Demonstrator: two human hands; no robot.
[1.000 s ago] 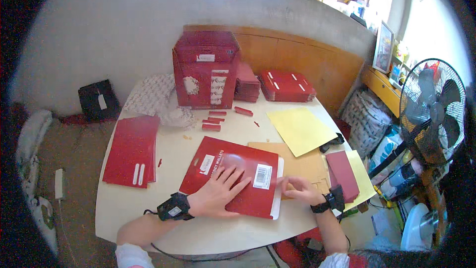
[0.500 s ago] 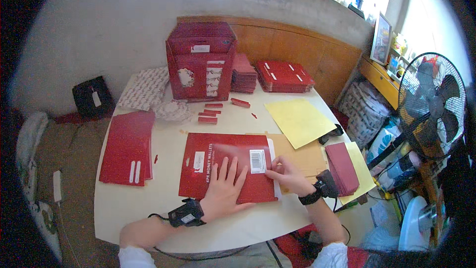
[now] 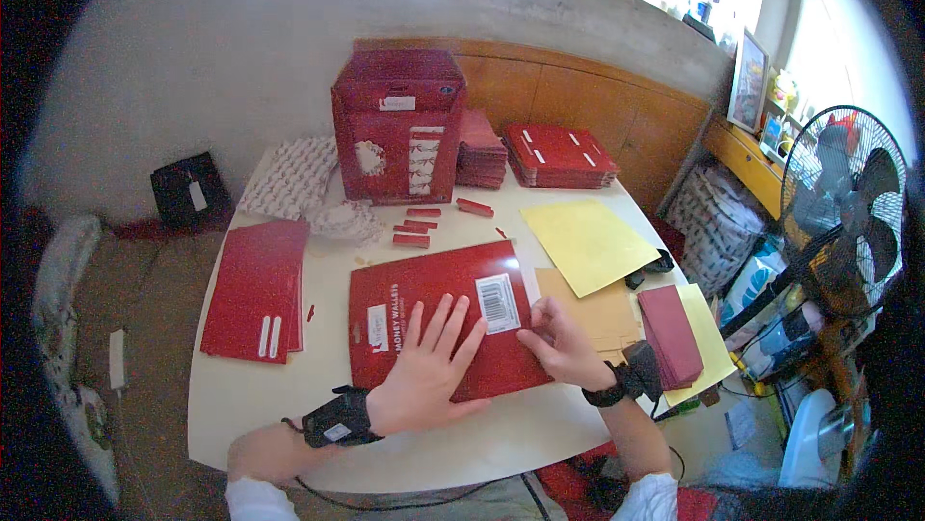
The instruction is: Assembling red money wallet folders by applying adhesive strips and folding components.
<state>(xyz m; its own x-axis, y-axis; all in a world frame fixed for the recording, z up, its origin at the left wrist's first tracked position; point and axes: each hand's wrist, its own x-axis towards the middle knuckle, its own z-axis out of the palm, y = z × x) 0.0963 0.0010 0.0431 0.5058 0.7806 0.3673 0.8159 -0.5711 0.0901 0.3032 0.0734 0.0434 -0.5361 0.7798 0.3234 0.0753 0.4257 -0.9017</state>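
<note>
A flat red cardboard packet (image 3: 458, 280) with a white barcode label (image 3: 498, 303) lies on the table in front of me, turned at a slight angle. My left hand (image 3: 424, 362) rests flat on its lower middle, fingers spread. At the packet's right edge, beside the label, my right hand (image 3: 562, 343) has its fingers curled, with thumb and forefinger gripping that edge. Its other fingers are partly hidden. Both wrists wear black strapped devices.
Left stands a pile of red packets (image 3: 252, 299). Behind are a tall red display box (image 3: 395, 150), stacked red packets (image 3: 561, 150) and small red strips (image 3: 411, 241). Right lie yellow sheets (image 3: 588, 242), brown card (image 3: 588, 314) and dark red envelopes (image 3: 670, 338); a fan (image 3: 843, 198) stands beyond.
The packet has turned counterclockwise, its right end swinging away from me. The white strip along its right edge no longer shows. My left hand still lies flat on it.
</note>
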